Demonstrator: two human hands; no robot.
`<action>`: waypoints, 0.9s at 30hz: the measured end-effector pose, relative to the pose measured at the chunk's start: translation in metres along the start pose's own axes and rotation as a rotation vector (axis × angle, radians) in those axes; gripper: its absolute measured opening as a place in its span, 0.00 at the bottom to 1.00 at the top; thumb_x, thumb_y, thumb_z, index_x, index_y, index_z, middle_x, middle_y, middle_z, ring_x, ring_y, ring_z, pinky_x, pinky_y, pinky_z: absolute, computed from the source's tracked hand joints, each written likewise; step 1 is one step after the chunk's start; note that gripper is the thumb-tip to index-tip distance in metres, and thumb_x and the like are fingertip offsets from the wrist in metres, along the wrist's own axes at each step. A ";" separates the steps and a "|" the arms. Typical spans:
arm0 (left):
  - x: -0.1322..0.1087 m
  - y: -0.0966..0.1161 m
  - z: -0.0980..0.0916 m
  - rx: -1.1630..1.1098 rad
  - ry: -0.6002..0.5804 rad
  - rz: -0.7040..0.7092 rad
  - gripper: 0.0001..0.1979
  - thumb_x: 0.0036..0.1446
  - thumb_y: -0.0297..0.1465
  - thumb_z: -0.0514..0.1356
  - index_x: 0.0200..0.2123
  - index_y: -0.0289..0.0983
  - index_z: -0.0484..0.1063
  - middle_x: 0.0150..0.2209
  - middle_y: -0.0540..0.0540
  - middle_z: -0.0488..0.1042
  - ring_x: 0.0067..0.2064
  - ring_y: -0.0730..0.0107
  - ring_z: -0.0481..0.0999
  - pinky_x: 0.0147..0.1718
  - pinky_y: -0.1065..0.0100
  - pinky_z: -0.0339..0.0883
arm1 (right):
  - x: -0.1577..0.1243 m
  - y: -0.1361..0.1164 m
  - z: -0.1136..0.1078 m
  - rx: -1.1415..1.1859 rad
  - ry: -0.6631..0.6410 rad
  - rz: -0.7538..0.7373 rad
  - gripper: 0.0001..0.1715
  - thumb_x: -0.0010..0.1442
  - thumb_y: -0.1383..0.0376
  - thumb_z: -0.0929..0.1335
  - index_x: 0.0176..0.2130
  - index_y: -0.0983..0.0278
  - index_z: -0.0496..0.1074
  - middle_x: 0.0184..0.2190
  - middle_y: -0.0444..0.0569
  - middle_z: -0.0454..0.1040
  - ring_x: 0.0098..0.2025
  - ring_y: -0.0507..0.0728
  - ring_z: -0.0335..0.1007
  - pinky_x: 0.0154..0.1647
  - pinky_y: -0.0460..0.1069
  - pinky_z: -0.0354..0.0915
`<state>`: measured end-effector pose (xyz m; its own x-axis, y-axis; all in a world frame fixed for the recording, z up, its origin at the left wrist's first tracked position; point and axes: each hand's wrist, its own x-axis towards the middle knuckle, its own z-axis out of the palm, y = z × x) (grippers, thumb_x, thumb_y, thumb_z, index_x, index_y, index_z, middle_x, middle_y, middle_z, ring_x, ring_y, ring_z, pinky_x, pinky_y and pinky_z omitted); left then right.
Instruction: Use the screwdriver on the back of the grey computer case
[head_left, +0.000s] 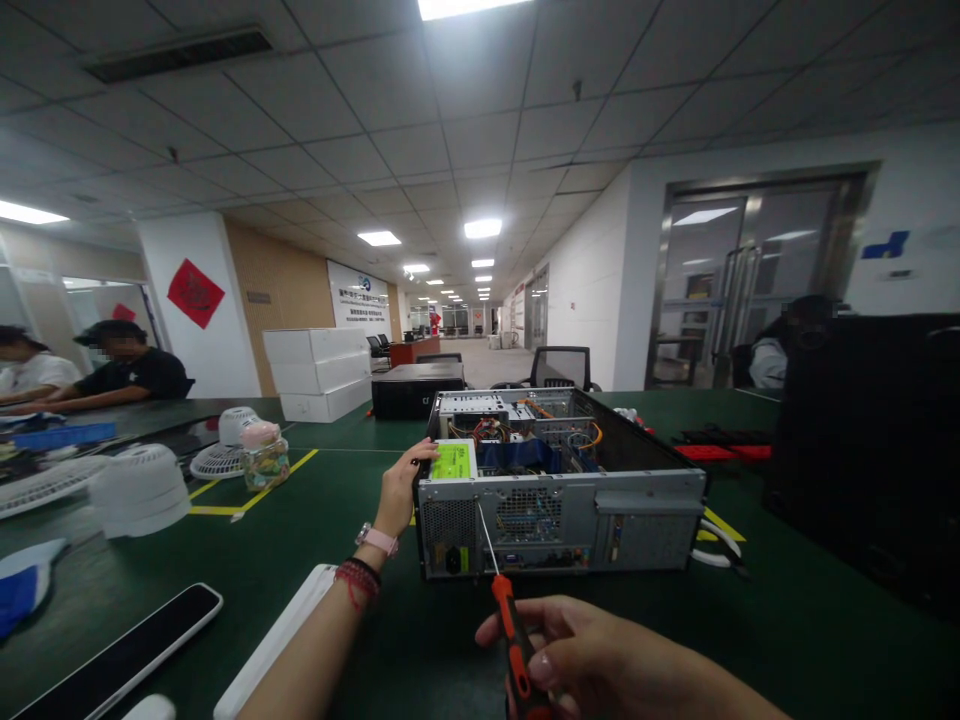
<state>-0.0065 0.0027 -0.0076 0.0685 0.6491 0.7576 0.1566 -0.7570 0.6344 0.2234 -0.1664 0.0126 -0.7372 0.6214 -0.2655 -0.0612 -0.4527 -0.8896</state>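
Observation:
An open desktop computer case (645, 505) lies on its side on the green table, its rear panel facing me. My left hand (399, 490) rests on the case's near left corner, fingers curled over the edge beside the power supply with a green label (454, 461). My right hand (592, 655) grips a screwdriver (510, 620) with an orange and black handle. Its thin shaft points up at the rear panel, with the tip close to the power supply's grille. Coloured cables and a metal drive cage show inside the case.
A dark phone (127, 660) and a white bar (277, 640) lie at the near left. White fan parts (139, 490) and a jar (264, 455) stand to the left. A big black panel (870, 450) stands at the right. Two people sit at the far left, another at the far right.

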 end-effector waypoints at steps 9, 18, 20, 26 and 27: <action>0.000 0.004 0.001 0.001 0.005 -0.014 0.19 0.59 0.35 0.45 0.34 0.34 0.75 0.49 0.40 0.74 0.56 0.59 0.67 0.57 0.57 0.56 | 0.002 0.004 0.000 -0.088 0.056 0.006 0.21 0.42 0.60 0.73 0.36 0.69 0.73 0.27 0.43 0.68 0.23 0.44 0.63 0.22 0.39 0.57; 0.001 0.008 0.001 0.010 0.007 -0.013 0.19 0.58 0.36 0.46 0.34 0.34 0.75 0.48 0.40 0.74 0.56 0.59 0.67 0.57 0.57 0.56 | 0.007 0.008 0.001 -0.053 0.025 0.011 0.17 0.43 0.63 0.71 0.33 0.66 0.67 0.27 0.47 0.74 0.15 0.43 0.59 0.12 0.38 0.54; 0.001 0.009 0.001 0.008 0.004 -0.012 0.19 0.58 0.36 0.46 0.34 0.34 0.75 0.48 0.40 0.74 0.56 0.59 0.67 0.57 0.57 0.56 | 0.006 0.007 0.001 -0.044 0.039 0.004 0.17 0.44 0.64 0.71 0.35 0.65 0.66 0.26 0.46 0.75 0.14 0.42 0.58 0.12 0.38 0.54; 0.000 0.010 0.002 0.013 0.006 -0.024 0.19 0.58 0.34 0.45 0.34 0.34 0.75 0.48 0.41 0.74 0.56 0.60 0.67 0.57 0.57 0.56 | 0.004 0.006 0.003 0.008 0.026 0.008 0.18 0.45 0.66 0.71 0.37 0.66 0.66 0.27 0.46 0.75 0.15 0.42 0.60 0.14 0.37 0.56; 0.000 0.010 0.002 0.014 0.006 -0.028 0.19 0.58 0.34 0.45 0.34 0.34 0.75 0.48 0.40 0.74 0.56 0.60 0.67 0.57 0.58 0.56 | 0.004 0.006 0.003 0.017 0.012 0.013 0.19 0.45 0.66 0.70 0.38 0.66 0.66 0.28 0.47 0.75 0.16 0.43 0.62 0.16 0.38 0.58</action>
<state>-0.0029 -0.0043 -0.0015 0.0579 0.6695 0.7405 0.1724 -0.7373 0.6532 0.2181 -0.1681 0.0072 -0.7302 0.6228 -0.2811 -0.0637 -0.4716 -0.8795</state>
